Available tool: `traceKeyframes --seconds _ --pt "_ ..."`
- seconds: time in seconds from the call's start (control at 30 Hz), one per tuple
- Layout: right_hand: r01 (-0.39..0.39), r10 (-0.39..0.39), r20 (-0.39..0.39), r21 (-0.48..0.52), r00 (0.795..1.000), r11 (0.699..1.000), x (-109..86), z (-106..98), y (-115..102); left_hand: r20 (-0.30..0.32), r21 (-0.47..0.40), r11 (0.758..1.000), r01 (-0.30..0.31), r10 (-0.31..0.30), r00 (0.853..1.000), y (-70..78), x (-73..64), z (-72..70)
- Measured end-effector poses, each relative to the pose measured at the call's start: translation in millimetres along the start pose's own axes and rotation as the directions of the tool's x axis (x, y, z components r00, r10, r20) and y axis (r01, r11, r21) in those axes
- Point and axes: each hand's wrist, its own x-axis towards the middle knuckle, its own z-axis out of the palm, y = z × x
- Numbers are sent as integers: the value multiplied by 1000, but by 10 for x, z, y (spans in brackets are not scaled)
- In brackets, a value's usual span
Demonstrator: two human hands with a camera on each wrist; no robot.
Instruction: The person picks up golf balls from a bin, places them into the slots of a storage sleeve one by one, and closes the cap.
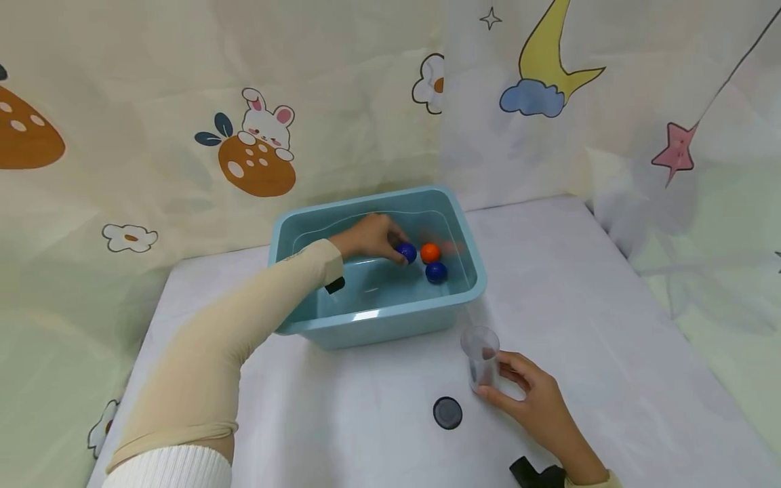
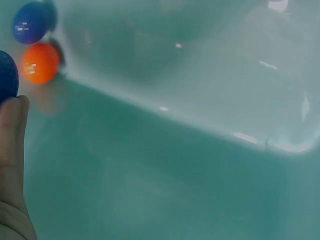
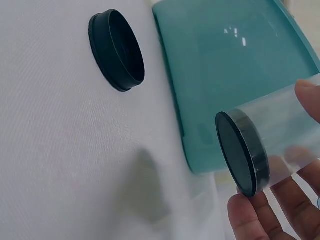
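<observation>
Inside the light-blue plastic tub, my left hand pinches a dark blue ball between thumb and fingers. Right beside it on the tub floor lie an orange ball and another blue ball. The left wrist view shows the held ball only in part, at its left edge. In front of the tub, my right hand grips a clear cylindrical container by its side. Its top is open, and a black cap closes its lower end.
A loose round black lid lies on the white-covered table, left of the right hand. Printed cloth with cartoon figures hangs behind and around the table. The tub walls stand around the left hand.
</observation>
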Motion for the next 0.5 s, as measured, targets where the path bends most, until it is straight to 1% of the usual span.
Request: traceKeyframes --seconds 0.13,0.2,0.43,0.5 --pt "12 -12 5 14 1000 1000 -18 -7 -11 -10 -17 1000 -4 4 1000 92 -136 -78" --pt "6 -6 10 7 1000 1000 -16 -15 -29 -12 -28 1000 -6 6 1000 134 -208 -121" --pt "25 -25 16 -3 1000 1000 0 -33 -97 -35 -62 996 -58 56 998 286 -469 -239" --pt "37 -37 17 -4 999 999 -3 -34 -113 -48 -74 995 -65 62 997 330 -552 -263"
